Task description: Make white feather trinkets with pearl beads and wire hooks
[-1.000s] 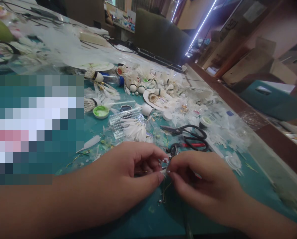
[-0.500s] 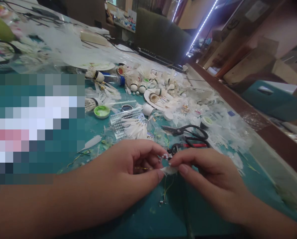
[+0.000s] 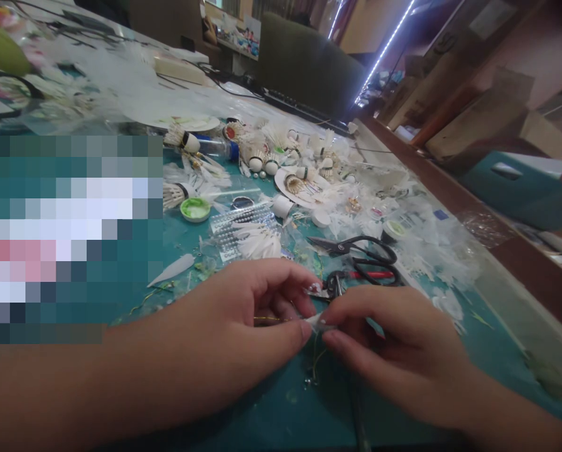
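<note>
My left hand [image 3: 257, 301] is closed, its thumb and fingers pinching a small white feather [image 3: 314, 321] and a thin gold wire [image 3: 267, 321]. A few small pearly beads [image 3: 314, 287] show by its index fingertip. Below the feather, fine wire hangs down with shiny beads [image 3: 309, 382] at its end. My right hand [image 3: 398, 339] meets the feather's right end with thumb and index finger, the other fingers curled. Just behind the fingertips lie pliers [image 3: 335, 284] with a red handle, and beyond them black scissors [image 3: 351, 245].
Across the green mat lie shuttlecocks [image 3: 184, 139], a sheet of stick-on beads [image 3: 224, 229], a green-filled cap [image 3: 195, 209], a loose feather [image 3: 172, 270] and a clear bottle [image 3: 215, 147]. Plastic bags [image 3: 115, 81] cover the back left. A blurred patch hides part of the left side.
My right thumb and index finger have shifted from the beads onto the feather's end. The small bead loop has tipped, and the view has moved slightly.
</note>
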